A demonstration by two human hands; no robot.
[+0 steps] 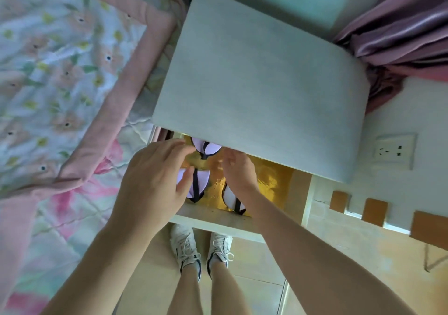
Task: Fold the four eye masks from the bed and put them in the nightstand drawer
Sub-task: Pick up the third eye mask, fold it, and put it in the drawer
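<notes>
Faintly, unreadable writing marks the gold drawer liner (269,176) — between folded eye masks (206,148).

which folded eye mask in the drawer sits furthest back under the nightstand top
The eye mask partly tucked under the nightstand top; the other two visible masks lie nearer the drawer's front edge.

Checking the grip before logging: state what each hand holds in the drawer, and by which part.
Neither grips anything. The left hand hovers, fingers spread, over a folded lilac black-strapped eye mask; the right hand reaches open over the gold-lined drawer.
</notes>
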